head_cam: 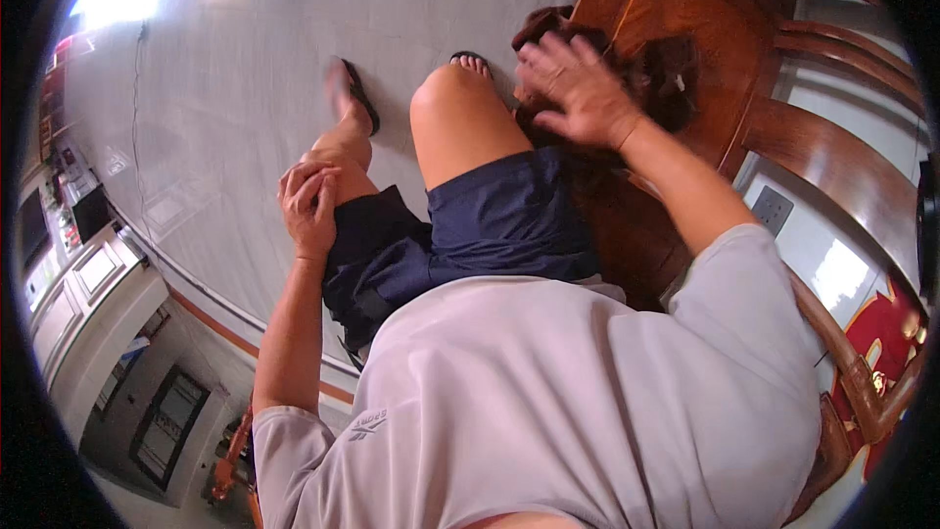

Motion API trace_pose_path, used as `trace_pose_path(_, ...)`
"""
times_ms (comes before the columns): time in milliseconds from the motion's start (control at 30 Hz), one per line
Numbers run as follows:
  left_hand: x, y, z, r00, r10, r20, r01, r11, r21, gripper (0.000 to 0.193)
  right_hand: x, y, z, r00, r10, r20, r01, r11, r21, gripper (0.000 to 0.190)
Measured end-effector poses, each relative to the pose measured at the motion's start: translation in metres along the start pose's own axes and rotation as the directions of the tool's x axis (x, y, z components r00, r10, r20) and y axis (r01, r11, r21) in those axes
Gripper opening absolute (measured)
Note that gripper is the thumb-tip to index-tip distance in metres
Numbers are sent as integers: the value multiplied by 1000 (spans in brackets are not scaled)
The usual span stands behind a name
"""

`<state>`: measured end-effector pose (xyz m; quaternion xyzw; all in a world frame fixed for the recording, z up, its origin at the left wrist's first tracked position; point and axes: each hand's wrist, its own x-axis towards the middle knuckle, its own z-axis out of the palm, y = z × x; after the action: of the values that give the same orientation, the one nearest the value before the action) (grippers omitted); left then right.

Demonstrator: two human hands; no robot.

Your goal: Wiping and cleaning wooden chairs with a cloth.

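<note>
My left hand (307,202) rests on my left leg near the knee, its fingers bent loosely over the skin and holding no object. On the other side, my right hand (576,92) is raised with the palm down and the fingers spread, slightly blurred and with nothing in it. Beneath and around it lies dark brown, cloth-like material (664,81) on a wooden bench seat (723,29). Part of that material is hidden by the hand, so whether they touch I cannot tell. I sit in dark blue shorts (507,220).
The bench's curved wooden backrest (830,139) runs along the right, with a wall socket (771,207) behind it. A grey tiled floor (242,103) stretches ahead, crossed by a thin cable (137,110) at left. A white panelled cabinet (95,268) stands at far left.
</note>
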<state>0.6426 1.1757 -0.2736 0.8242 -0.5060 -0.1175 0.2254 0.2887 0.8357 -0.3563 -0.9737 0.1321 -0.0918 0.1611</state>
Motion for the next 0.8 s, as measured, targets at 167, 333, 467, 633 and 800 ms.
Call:
trace_pose_path(167,0,9,-4,1000,-13,-16,13,999,-30,16,27,13,7,849,352,-393,-460,859,-226,75)
trace_pose_path(333,10,15,-1,999,-25,37,25,1000,-7,15,10,13,-12,991,108,-79,-109,994,-13,82)
trace_pose_path(467,3,5,-2,1000,-29,-7,29,999,-24,16,37,-8,3,905,305,-297,-353,927,-125,78)
trace_pose_path(633,10,13,-2,999,-33,21,33,999,-18,16,16,19,-7,979,102,-176,-116,991,-70,82)
trace_pose_path(800,5,5,0,1000,-16,-10,16,1000,-24,16,24,-32,13,947,245,-209,-269,959,-94,87)
